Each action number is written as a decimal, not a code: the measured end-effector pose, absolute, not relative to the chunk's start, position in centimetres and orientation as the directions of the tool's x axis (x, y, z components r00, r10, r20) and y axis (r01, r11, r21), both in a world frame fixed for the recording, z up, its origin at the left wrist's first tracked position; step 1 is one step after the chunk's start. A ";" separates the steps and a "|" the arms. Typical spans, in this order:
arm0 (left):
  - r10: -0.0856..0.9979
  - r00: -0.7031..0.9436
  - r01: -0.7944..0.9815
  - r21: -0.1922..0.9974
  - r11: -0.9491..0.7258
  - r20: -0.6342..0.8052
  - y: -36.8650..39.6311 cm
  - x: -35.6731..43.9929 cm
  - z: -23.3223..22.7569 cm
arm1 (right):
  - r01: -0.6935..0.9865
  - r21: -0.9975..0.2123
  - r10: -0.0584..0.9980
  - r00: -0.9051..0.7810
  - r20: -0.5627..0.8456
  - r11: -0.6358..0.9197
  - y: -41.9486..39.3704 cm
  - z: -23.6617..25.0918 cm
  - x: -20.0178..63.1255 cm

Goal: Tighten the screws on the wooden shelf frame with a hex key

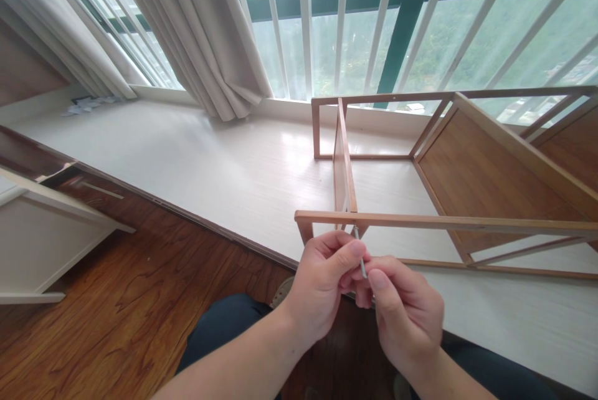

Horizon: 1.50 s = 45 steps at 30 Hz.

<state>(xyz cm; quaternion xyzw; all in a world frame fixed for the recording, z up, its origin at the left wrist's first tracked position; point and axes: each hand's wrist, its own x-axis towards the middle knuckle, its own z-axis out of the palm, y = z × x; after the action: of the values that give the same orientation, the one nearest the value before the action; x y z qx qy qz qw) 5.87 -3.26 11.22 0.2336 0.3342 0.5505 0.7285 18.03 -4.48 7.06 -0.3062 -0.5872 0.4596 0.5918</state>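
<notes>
A wooden shelf frame [467, 223] lies on its side on the white window platform [210, 169]. Just below its near rail, both my hands meet on a thin metal tool [359, 255], like a small hex key. The tool's tip points up at the joint where an upright panel [344, 163] meets the rail. My left hand [322, 281] pinches the tool's shaft between thumb and forefinger. My right hand [406, 319] grips its lower end, which is hidden in my fingers.
Beige curtains [200, 32] hang at the back left in front of a barred window [374, 20]. A white furniture piece [42, 232] stands on the wood floor [126, 306] at left. My knees in dark trousers [224, 331] sit below my hands.
</notes>
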 end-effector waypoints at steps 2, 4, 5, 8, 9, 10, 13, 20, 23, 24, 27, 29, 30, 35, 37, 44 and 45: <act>0.958 0.168 -0.643 0.711 0.285 -0.232 -3.3 5.8 11.2 | -0.222 -0.899 0.906 -0.112 0.408 0.378 -4.5 6.6 17.9; 0.959 0.162 -0.639 0.716 0.282 -0.234 -3.3 5.8 11.2 | -0.254 -0.890 0.905 -0.100 0.413 0.378 -4.5 6.4 17.9; 0.960 0.161 -0.637 0.718 0.280 -0.231 -3.4 5.7 11.3 | -0.261 -0.888 0.904 -0.100 0.416 0.379 -4.4 6.4 17.9; 0.965 0.163 -0.631 0.730 0.262 -0.206 -3.5 5.7 11.4 | -0.242 -0.887 0.894 -0.125 0.430 0.393 -4.3 6.5 18.0; 0.967 0.162 -0.627 0.736 0.255 -0.197 -3.5 5.7 11.5 | -0.231 -0.885 0.888 -0.131 0.440 0.405 -4.3 6.6 18.1; 0.968 0.160 -0.623 0.741 0.250 -0.192 -3.6 5.7 11.5 | -0.216 -0.881 0.882 -0.132 0.453 0.421 -4.3 6.6 18.2; 0.969 0.152 -0.603 0.758 0.248 -0.197 -3.6 5.7 11.6 | -0.161 -0.867 0.862 -0.121 0.492 0.472 -4.2 6.8 18.3; 0.966 0.151 -0.570 0.780 0.258 -0.209 -3.6 5.6 11.5 | 0.013 -0.822 0.817 -0.118 0.564 0.569 -4.0 7.1 18.8; 0.966 0.158 -0.554 0.792 0.258 -0.204 -3.5 5.6 11.5 | 0.074 -0.795 0.795 -0.142 0.589 0.602 -3.9 7.4 19.0; 0.965 0.158 -0.550 0.794 0.260 -0.207 -3.5 5.5 11.5 | 0.095 -0.782 0.786 -0.146 0.601 0.616 -3.9 7.5 19.0; 0.964 0.154 -0.543 0.797 0.264 -0.215 -3.5 5.5 11.4 | 0.147 -0.745 0.759 -0.148 0.634 0.650 -3.7 7.9 19.0; 0.963 0.151 -0.545 0.794 0.268 -0.221 -3.5 5.5 11.4 | 0.149 -0.719 0.734 -0.159 0.660 0.679 -3.6 8.2 18.9; 0.962 0.153 -0.547 0.791 0.274 -0.227 -3.6 5.5 11.3 | 0.148 -0.705 0.720 -0.164 0.675 0.694 -3.5 8.3 18.8; 0.958 0.149 -0.569 0.771 0.286 -0.245 -3.6 5.6 11.2 | 0.161 -0.650 0.670 -0.191 0.717 0.742 -3.3 8.7 18.5; 0.957 0.144 -0.571 0.769 0.288 -0.251 -3.6 5.6 11.1 | 0.170 -0.643 0.665 -0.201 0.719 0.747 -3.3 8.8 18.5; 0.953 0.127 -0.567 0.768 0.297 -0.276 -3.5 5.6 10.9 | 0.241 -0.621 0.664 -0.193 0.722 0.745 -3.2 9.1 18.5; 0.952 0.125 -0.576 0.761 0.298 -0.278 -3.5 5.6 10.9 | 0.236 -0.627 0.668 -0.193 0.719 0.743 -3.3 9.2 18.5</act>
<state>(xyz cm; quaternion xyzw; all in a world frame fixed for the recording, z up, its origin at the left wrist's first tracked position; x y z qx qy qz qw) 5.58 -3.49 10.94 0.2455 0.3832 0.5392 0.7086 18.49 -3.26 9.21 -0.3022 -0.7476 0.1931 0.5589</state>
